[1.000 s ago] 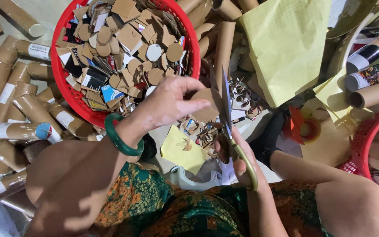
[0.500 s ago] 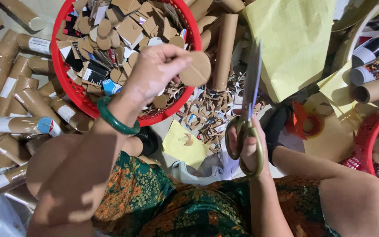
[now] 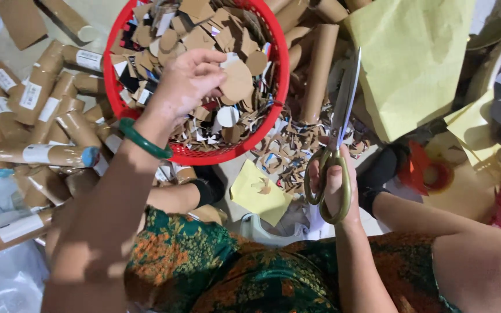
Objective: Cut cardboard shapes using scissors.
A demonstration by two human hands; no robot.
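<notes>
Two hands in use: one over the basket, one on the scissors.
Left hand (image 3: 189,81): reaches out over the round red plastic mesh basket (image 3: 282,69); fingers curled, pinching a round brown cardboard disc (image 3: 237,81) at its edge; a green bangle (image 3: 144,139) sits on the wrist.
Disc position: held just above the heap in the basket, apart from the rim.
Basket contents: cut cardboard pieces, brown and white, round and square, piled nearly to the rim; a plausible collecting place for finished cut-outs.
Right hand (image 3: 334,185): closed through the olive-green loops of long steel scissors (image 3: 343,110); blades together, pointing up and away from the body, a likely resting hold while the other hand works.
Scissors position: right of the basket, above the scraps.
Floor between knees: small cardboard offcuts (image 3: 288,153), a yellow paper square (image 3: 259,194).
Left side: brown cardboard tubes (image 3: 47,104), some with white labels, lying in a loose pile within reach.
Upper right: a large yellow paper sheet (image 3: 418,58).
</notes>
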